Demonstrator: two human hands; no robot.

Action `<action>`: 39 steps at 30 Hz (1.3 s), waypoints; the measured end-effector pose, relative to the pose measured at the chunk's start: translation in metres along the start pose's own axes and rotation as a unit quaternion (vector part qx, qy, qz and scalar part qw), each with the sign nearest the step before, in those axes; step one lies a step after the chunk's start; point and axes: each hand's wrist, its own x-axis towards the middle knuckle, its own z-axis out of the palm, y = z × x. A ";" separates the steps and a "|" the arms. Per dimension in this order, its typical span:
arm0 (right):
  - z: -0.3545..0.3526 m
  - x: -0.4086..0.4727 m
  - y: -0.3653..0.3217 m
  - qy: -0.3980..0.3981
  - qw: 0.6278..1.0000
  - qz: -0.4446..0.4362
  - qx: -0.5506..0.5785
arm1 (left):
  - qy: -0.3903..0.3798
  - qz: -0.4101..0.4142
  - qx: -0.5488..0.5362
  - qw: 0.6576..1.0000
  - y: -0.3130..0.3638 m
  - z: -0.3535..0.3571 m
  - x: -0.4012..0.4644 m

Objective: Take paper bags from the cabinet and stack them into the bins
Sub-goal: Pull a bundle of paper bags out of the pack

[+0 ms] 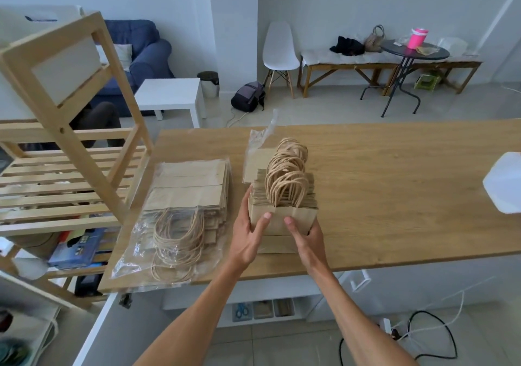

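Both hands clasp a stack of brown paper bags on the wooden desk.

The left hand [248, 234] and right hand [306, 238] hold the upright stack of paper bags [283, 196] from either side, fingers [266, 216] curled round its near face, with the twisted rope handles [286, 173] rising just beyond the fingertips. To the left of the fingers lies a second bundle of bags [186, 205] flat in clear plastic wrap, near the desk [394, 190] edge. Farther left stands a slatted wooden shelf [64, 168].
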 end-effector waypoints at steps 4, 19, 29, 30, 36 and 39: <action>0.002 -0.004 0.007 0.014 1.000 -0.013 0.008 | 0.023 -0.005 -0.021 0.999 -0.013 0.004 -0.016; 0.002 0.003 0.006 0.005 0.998 -0.058 -0.014 | 0.064 -0.008 -0.045 0.997 -0.021 0.016 -0.020; -0.001 -0.002 0.016 0.001 0.998 -0.053 0.021 | 0.091 -0.033 -0.057 0.994 -0.023 0.026 -0.025; -0.001 -0.003 0.018 0.005 0.998 -0.057 0.018 | 0.099 -0.035 -0.056 0.993 -0.022 0.028 -0.024; -0.004 0.001 0.014 -0.007 0.999 -0.050 0.011 | 0.136 -0.050 -0.050 0.988 -0.018 0.036 -0.022; -0.005 0.009 -0.002 -0.002 0.998 -0.067 0.015 | 0.158 -0.048 -0.043 0.985 -0.002 0.038 -0.014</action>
